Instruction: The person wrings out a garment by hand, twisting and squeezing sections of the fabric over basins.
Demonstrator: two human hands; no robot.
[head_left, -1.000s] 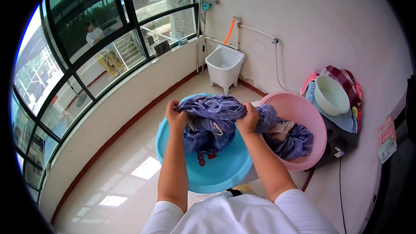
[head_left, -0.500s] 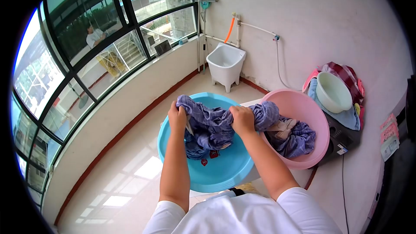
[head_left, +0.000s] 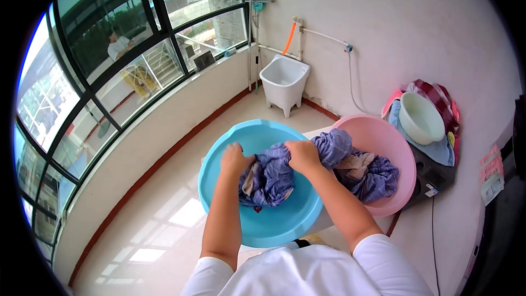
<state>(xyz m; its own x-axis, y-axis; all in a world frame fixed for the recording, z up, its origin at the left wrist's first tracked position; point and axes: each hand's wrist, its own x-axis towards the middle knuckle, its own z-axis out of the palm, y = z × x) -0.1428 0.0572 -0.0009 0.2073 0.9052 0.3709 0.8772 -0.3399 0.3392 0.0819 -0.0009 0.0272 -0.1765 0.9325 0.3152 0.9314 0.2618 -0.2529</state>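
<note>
A long piece of blue-purple patterned cloth hangs bunched over the light blue basin and runs on into the pink basin. My left hand, slightly blurred, is closed on the cloth's left end above the basin's middle. Farther right, my right hand grips the same cloth near the blue basin's right rim. Between my hands the cloth sags into the blue basin. The rest of it lies heaped in the pink basin beside a beige piece of fabric.
A white utility sink stands in the far corner below an orange hose. At right, a pale green basin rests on piled clothes above a black appliance. Windows line the left wall.
My left hand has moved right and down, lowering the cloth and bunching it closer to my right hand. My right hand has shifted slightly left and down, still gripping.
</note>
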